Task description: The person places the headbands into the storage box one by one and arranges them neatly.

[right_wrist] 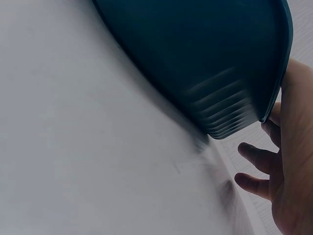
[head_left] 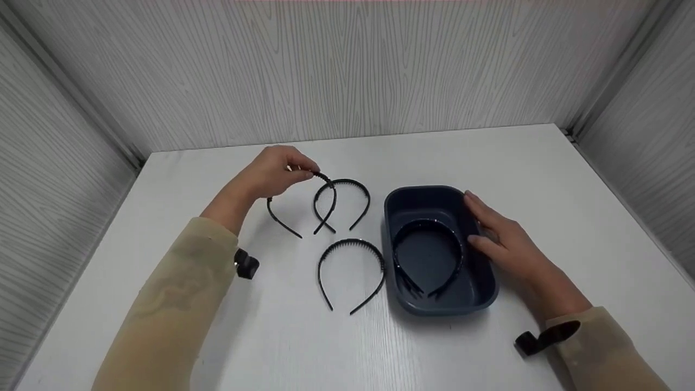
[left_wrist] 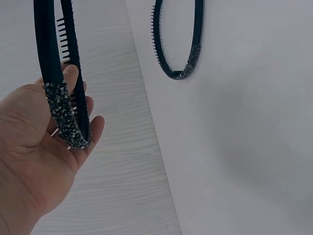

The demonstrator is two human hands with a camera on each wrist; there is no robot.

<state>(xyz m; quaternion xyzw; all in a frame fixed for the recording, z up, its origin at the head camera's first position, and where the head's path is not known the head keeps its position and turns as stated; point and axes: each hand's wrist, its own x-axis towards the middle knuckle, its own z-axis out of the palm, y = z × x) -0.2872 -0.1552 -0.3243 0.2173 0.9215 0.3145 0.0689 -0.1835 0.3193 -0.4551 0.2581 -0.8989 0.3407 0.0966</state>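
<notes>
My left hand [head_left: 277,171] pinches a black toothed headband [left_wrist: 62,115] by its stone-studded top, its two ends pointing down above the table. Partly overlapped by it in the head view is a second black headband [head_left: 369,202]. Closer to me lies a third headband [head_left: 319,271] with comb teeth, its bend beside the basin. My right hand [head_left: 507,239] grips the far right rim of a dark blue plastic basin [head_left: 442,310], thumb over the inner side. Inside the basin, black headbands [head_left: 461,252] lie stacked; how many is unclear.
The white table [head_left: 282,347] meets a wood-grain panel [head_left: 347,70] at its back edge. Similar panels rise at the left and right. Black straps with small mounts [head_left: 247,264] sit at both wrists.
</notes>
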